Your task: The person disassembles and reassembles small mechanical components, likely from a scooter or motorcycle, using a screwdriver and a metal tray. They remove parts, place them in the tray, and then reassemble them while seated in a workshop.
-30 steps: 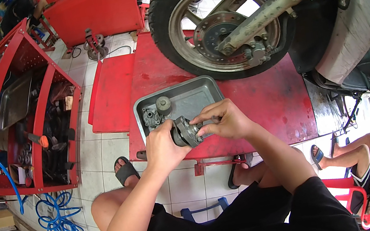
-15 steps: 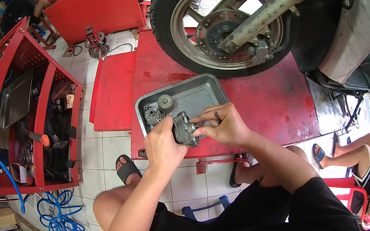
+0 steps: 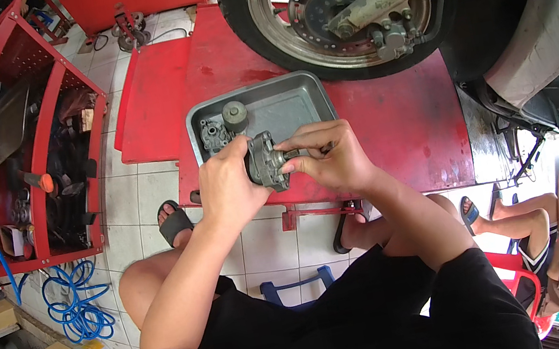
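My left hand grips a small grey metal engine part from its left side. My right hand pinches a small piece at the right face of the same part, fingers closed on it. Both hands hover just over the near rim of a grey metal tray on a red lift platform. Inside the tray lie a round dark cap and a small grey casting.
A scooter's front wheel with disc and caliper stands on the platform behind the tray. A red tool cart is at left, a blue hose coils on the tiled floor. Another person sits at lower right.
The view has shifted slightly, so wheel and tray sit a little to the right. My hands keep working on the same metal part over the tray's near rim.
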